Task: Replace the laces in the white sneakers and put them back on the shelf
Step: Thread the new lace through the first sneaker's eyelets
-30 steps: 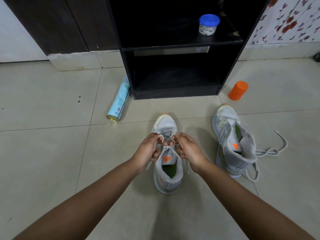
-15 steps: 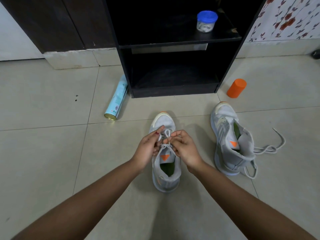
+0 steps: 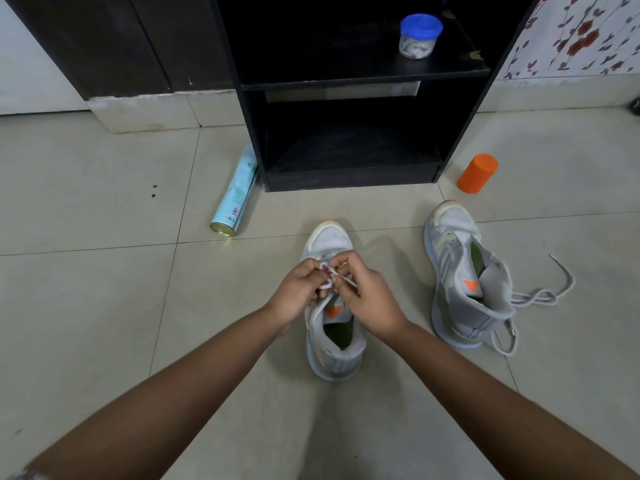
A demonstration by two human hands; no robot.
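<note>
We record a floor (image 3: pixel 104 306) of large beige tiles, with a black open shelf unit (image 3: pixel 346 176) standing at its far edge. Left of it, dark wooden panels (image 3: pixel 138 39) on a pale plinth (image 3: pixel 149 112); right, floral wallpaper (image 3: pixel 581 32).

A: Where is the camera?
B: On the person's head. It is the only view, so nothing is shared.
A: Which way does it look?
B: Forward and down at the floor (image 3: pixel 104 323). The arms come in from the bottom corners. The left hand (image 3: pixel 298 296) and right hand (image 3: pixel 371 301) meet near the middle.
A: Is it close?
B: Close enough to show the lace (image 3: pixel 328 271) they pinch. The shelf (image 3: pixel 363 79) sits farther off, at the top edge. Floor lines look bent, probably from the wide lens.
</note>
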